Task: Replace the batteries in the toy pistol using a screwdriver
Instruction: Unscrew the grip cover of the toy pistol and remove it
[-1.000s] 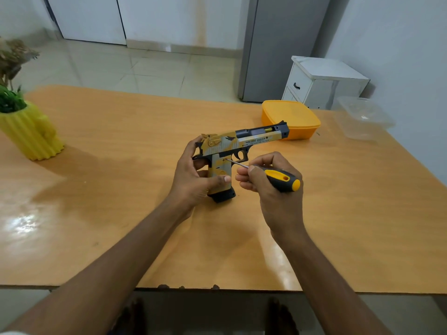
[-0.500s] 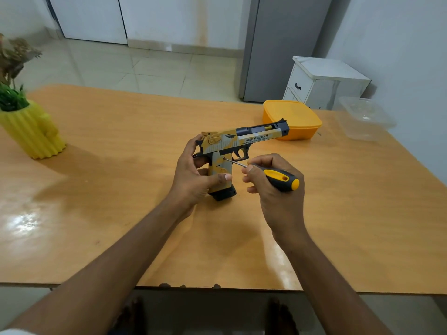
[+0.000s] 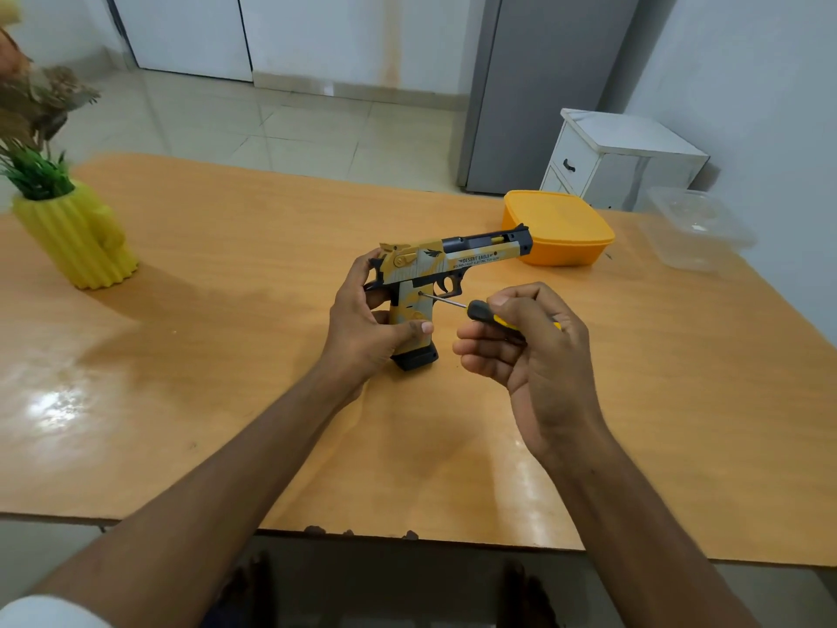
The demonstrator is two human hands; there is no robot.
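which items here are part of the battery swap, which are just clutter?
In use:
toy pistol, gripped by left hand
screwdriver, in right hand, tip at the grip

Lying about:
orange container
clear tub
yellow plant pot

The toy pistol (image 3: 446, 260) is yellow-and-grey camouflage with a black slide; the screwdriver (image 3: 491, 315) black and yellow; the lidded box (image 3: 559, 226) orange; the ribbed pot (image 3: 77, 237) yellow.

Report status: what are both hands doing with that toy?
Left hand grips yellow-grey toy pistol. Right hand holds black-yellow screwdriver, tip at grip. Nothing obstructing.
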